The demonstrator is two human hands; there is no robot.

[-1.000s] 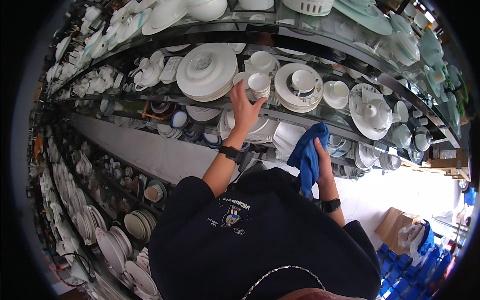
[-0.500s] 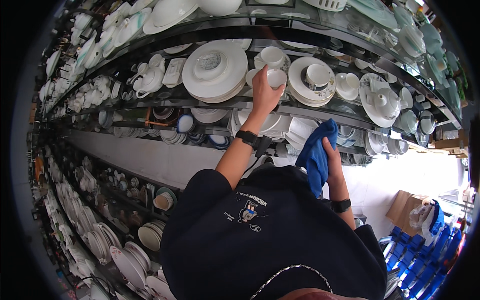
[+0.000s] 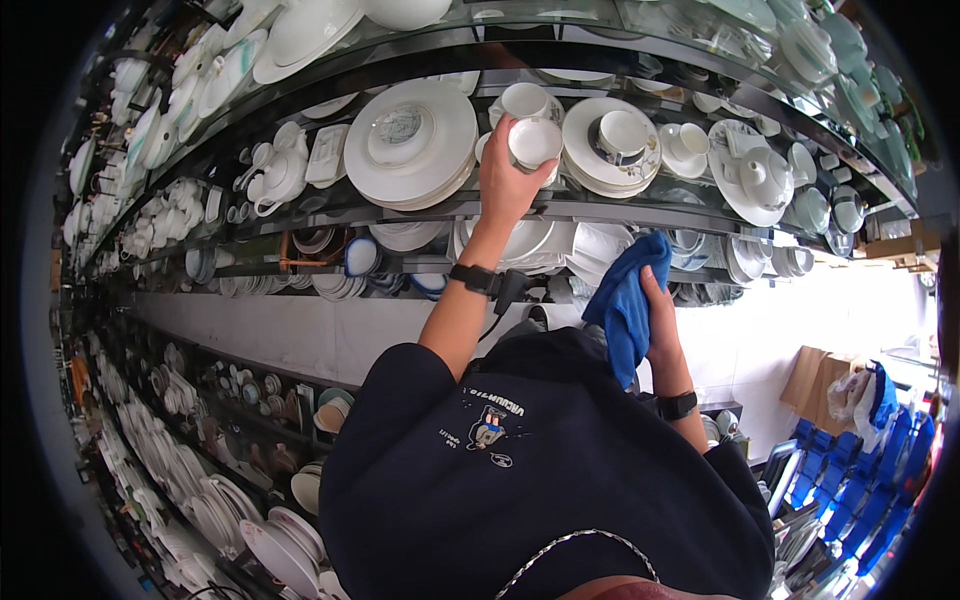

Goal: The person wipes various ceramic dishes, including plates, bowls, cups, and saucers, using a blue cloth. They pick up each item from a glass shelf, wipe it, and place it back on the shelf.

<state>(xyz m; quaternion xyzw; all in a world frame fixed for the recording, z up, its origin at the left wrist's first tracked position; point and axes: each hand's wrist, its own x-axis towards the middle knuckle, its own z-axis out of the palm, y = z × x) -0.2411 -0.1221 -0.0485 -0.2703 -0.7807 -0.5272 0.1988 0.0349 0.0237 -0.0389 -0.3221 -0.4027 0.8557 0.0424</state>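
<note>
My left hand is closed round a small white cup, whose round mouth faces up toward me. It is held just above the glass shelf, in front of another white cup. A blue cloth hangs bunched from my right hand, its fingers closed on it, out in front of the shelf's edge. Left of the held cup stands a stack of large white plates with a bowl on top. Right of it, a cup rests on floral-rimmed plates.
A teapot sits farther right on the same shelf, and another teapot at left. Lower shelves hold more dishes. Behind on the left, racks carry many plates. Cardboard and blue crates are at the lower right.
The cup in my left hand has come up off the shelf and looks larger, nearer to me. The view has shifted slightly. My right hand still holds the blue cloth.
</note>
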